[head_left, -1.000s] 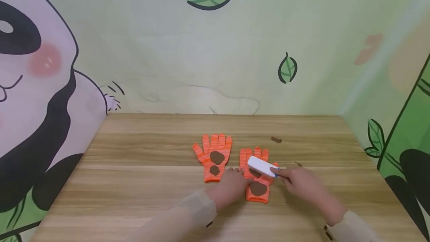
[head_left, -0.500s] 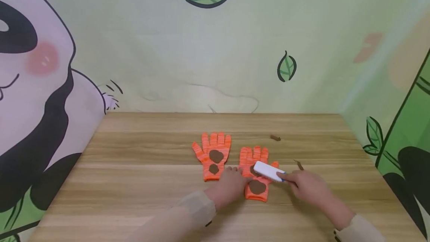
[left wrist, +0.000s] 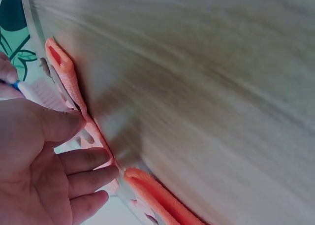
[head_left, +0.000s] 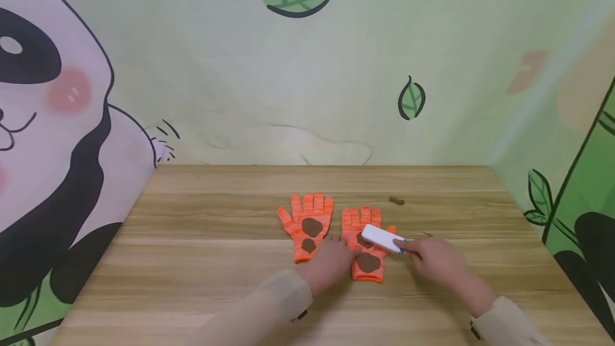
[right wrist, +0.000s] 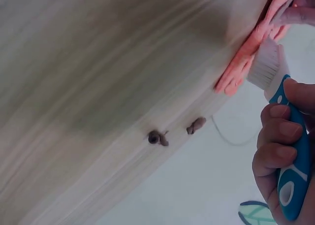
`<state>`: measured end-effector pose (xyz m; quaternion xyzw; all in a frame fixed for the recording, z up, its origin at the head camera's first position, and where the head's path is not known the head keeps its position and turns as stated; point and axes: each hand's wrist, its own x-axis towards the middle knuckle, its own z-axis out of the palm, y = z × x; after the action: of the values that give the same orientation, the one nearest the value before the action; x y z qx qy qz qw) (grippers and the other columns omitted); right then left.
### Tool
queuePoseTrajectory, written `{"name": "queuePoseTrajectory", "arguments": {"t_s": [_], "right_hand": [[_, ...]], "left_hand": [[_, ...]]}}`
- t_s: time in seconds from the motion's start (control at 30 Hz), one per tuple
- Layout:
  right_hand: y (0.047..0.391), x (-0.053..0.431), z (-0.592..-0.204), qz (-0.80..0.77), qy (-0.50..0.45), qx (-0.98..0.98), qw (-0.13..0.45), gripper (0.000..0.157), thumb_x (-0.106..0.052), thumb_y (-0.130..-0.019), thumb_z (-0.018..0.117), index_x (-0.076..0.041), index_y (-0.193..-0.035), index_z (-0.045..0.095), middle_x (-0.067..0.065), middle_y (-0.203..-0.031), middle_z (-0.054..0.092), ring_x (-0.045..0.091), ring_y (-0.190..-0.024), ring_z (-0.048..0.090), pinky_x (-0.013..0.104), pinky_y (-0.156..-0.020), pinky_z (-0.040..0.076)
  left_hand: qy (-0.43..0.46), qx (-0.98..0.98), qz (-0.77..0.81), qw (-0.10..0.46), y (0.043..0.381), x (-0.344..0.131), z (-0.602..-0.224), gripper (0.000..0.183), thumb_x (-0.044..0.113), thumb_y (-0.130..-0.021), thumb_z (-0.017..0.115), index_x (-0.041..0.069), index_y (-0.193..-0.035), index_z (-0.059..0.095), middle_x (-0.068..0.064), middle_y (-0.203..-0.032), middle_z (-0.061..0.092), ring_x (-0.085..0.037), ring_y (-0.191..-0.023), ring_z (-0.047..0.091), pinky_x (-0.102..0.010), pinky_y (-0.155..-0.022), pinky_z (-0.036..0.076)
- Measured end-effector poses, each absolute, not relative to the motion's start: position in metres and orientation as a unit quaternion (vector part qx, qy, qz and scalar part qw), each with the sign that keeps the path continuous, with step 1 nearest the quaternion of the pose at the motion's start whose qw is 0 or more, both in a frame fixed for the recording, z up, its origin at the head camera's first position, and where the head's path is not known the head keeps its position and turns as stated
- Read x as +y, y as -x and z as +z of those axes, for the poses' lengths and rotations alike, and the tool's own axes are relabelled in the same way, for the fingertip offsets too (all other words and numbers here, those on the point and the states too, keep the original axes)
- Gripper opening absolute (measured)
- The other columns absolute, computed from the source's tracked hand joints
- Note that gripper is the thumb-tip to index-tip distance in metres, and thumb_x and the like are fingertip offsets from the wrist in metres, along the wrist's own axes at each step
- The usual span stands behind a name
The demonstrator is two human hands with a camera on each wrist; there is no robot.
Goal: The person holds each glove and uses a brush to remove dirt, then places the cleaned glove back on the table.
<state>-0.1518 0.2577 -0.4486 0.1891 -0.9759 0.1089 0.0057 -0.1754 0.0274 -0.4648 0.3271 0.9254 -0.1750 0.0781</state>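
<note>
Nearest my head camera, pale sleeves (head_left: 269, 303) reach in from the bottom edge. I see the left hand (head_left: 331, 260) with its fingers extended and slightly apart, the thumb against the left edge of the spotted orange glove (head_left: 369, 250), which lies flat on the wooden table (head_left: 216, 260). My right wrist feed shows the right hand (head_left: 439, 263) clamped round the blue handle of a white-headed brush (head_left: 379, 238); its bristles face that glove beside the upper brown patch. Just left, I have the second glove (head_left: 299, 228), fingers pointing away. Farther off sits a brown scrap (head_left: 396, 200), then the leaf-printed wall (head_left: 216, 68).
</note>
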Motion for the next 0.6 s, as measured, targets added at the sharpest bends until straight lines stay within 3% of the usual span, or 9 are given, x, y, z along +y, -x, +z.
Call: {"name": "queuePoseTrajectory", "arguments": {"t_s": [0.1,0.23,0.37,0.5,0.6], "right_hand": [[0.154,0.254,-0.443,0.123,-0.177,-0.977,0.001,0.034,-0.009,-0.094,0.069,-0.018,-0.126,0.075,0.012,-0.098,0.079,0.009,-0.061,0.045,0.024,-0.053,0.031],[0.162,0.239,-0.442,0.129,-0.185,-0.974,-0.01,0.036,-0.011,-0.097,0.065,-0.02,-0.131,0.073,0.011,-0.09,0.076,0.011,-0.06,0.04,0.025,-0.054,0.031],[0.168,0.238,-0.451,0.117,-0.2,-0.973,-0.002,0.035,-0.01,-0.096,0.067,-0.018,-0.129,0.074,0.011,-0.089,0.077,0.012,-0.064,0.049,0.027,-0.055,0.037],[0.163,0.255,-0.455,0.122,-0.195,-0.973,0.009,0.033,-0.008,-0.093,0.069,-0.015,-0.125,0.076,0.013,-0.104,0.08,0.014,-0.075,0.066,0.029,-0.058,0.044],[0.157,0.264,-0.451,0.119,-0.191,-0.974,0.012,0.033,-0.007,-0.092,0.071,-0.015,-0.124,0.076,0.014,-0.105,0.08,0.011,-0.07,0.061,0.027,-0.056,0.04]], "left_hand": [[-0.327,0.924,-0.181,0.076,0.179,0.028,-0.465,0.044,0.022,-0.105,0.058,0.047,-0.142,0.057,0.004,-0.12,0.073,-0.015,-0.112,0.067,-0.028,-0.093,0.057],[-0.323,0.925,-0.187,0.073,0.183,0.028,-0.466,0.044,0.022,-0.105,0.057,0.045,-0.143,0.057,0.005,-0.132,0.071,-0.013,-0.121,0.066,-0.027,-0.097,0.057],[-0.314,0.932,-0.164,0.076,0.185,0.028,-0.465,0.045,0.019,-0.105,0.058,0.042,-0.143,0.058,0.004,-0.138,0.069,-0.014,-0.128,0.064,-0.028,-0.102,0.055],[-0.3,0.939,-0.14,0.091,0.187,0.026,-0.465,0.045,0.019,-0.106,0.056,0.044,-0.144,0.057,0.004,-0.142,0.066,-0.016,-0.133,0.061,-0.031,-0.108,0.052],[-0.3,0.94,-0.137,0.09,0.186,0.026,-0.466,0.043,0.02,-0.106,0.055,0.044,-0.142,0.059,0.004,-0.145,0.063,-0.016,-0.133,0.061,-0.031,-0.107,0.053]]}}
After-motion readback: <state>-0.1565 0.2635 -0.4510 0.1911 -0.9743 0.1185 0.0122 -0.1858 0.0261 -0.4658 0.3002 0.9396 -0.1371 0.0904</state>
